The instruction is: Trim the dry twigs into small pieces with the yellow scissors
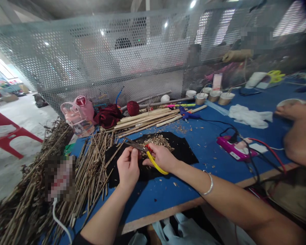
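My right hand [164, 158] is closed around scissors [156, 165] with yellow and red handles. Their blades point left, above my left hand, and look parted. My left hand [128, 167] is pinched, thumb against fingers, right by the blades; whatever small piece it grips is hidden. Beneath both hands a black cloth [186, 153] lies on the blue table, bearing a heap of pale chopped bits [160, 140]. Just left of the cloth is a pile of thin dry stalks [91, 166].
Pale peeled sticks [148, 118] lie behind the cloth, beside a blue glue gun [187, 114]. A purple power strip [236, 148] with cords sits to the right, near a white glove [251, 116]. Another person's arm [302, 136] reaches in at right. A perforated metal screen [153, 64] stands behind.
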The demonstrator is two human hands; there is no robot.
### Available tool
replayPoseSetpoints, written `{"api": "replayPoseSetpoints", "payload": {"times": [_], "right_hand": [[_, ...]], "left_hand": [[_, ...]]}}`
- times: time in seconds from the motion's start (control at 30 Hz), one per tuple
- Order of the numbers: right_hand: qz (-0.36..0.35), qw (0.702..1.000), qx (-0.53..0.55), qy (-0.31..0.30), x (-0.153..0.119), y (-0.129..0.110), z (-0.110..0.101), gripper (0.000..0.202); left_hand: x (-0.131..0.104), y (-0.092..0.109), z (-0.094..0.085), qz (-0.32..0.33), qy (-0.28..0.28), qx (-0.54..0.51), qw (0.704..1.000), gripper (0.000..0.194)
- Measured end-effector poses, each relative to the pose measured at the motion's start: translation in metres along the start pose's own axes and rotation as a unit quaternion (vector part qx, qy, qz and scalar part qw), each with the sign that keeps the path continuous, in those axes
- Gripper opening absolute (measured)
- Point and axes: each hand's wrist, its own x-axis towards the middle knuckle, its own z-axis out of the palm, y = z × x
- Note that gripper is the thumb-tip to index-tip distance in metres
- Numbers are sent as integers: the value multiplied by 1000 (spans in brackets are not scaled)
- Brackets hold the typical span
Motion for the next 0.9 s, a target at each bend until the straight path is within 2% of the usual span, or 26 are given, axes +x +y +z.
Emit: {"api": "replayPoseSetpoints", "payload": {"times": [0.13,0.3,0.6,0.9], "right_hand": [[-21,1000,1,-13,0,-1,-4,55],[-50,999,15,-13,0,-1,-6,59],[-44,999,22,-7,-1,4,-2,53],[-32,999,19,-9,5,2,-5,44]], "left_hand": [[0,-3,0,-9,16,-18,1000,24],[0,-3,2,2,10,-12,1000,24],[-1,-3,-1,45,21,53,997,22],[2,-1,-6,65,1,86,994,23]]}}
